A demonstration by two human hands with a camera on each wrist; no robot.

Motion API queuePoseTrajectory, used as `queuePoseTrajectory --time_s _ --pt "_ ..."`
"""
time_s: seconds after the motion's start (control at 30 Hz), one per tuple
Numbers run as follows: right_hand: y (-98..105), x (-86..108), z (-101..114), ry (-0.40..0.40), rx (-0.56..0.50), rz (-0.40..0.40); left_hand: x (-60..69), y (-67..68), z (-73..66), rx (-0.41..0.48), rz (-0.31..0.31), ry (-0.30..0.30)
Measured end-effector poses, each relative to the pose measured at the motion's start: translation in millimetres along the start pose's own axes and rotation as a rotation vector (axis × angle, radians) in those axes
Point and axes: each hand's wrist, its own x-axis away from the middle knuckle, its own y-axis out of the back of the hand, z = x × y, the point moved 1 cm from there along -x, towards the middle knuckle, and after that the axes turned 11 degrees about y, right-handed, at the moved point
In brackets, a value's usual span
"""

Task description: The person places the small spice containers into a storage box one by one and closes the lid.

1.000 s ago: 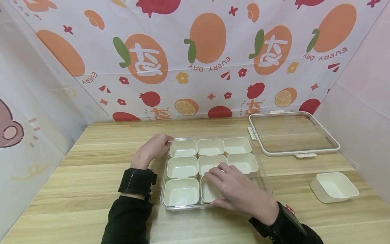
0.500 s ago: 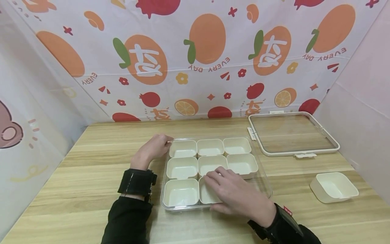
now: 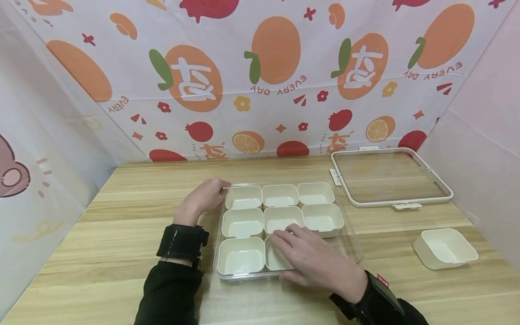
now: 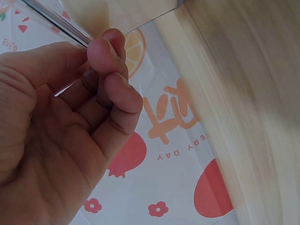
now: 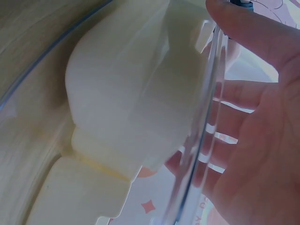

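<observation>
A clear plastic bin [image 3: 239, 277] sits on the wooden table with several small cream boxes in it. My left hand [image 3: 205, 198] pinches its rear left corner; the left wrist view has those curled fingertips at the clear rim [image 4: 61, 21]. Over the bin's front edge reaches my right hand [image 3: 317, 257], holding the front-middle cream box [image 3: 274, 255] with thumb in front and fingers at its back. In the right wrist view that cream box [image 5: 131, 84] fills the middle, and my right hand [image 5: 248, 122] is partly seen through the clear wall.
One more cream box [image 3: 430, 253] stands on the table at the right. Behind it lies a clear lid [image 3: 383, 204] with a white frame and side clips. A fruit-patterned cloth [image 3: 280, 108] hangs along the table's back edge.
The front-middle cream box has shifted slightly left, against the front-left one, with my right hand on it. My left hand keeps its place at the bin's corner.
</observation>
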Motion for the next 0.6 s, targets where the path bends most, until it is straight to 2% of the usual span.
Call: queuePoseTrajectory --time_s 0.23,0.37,0.6 --pt "1.3 -1.2 1.5 -0.017 -0.024 0.034 -0.1 0.2 0.5 0.0 0.0 0.006" --pt "2.1 -1.0 2.8 -0.033 -0.049 0.027 0.5 0.2 0.6 0.01 0.005 0.017" --pt "2.4 0.4 4.1 -0.035 -0.027 0.008 0.4 -0.2 0.8 0.006 -0.004 -0.005"
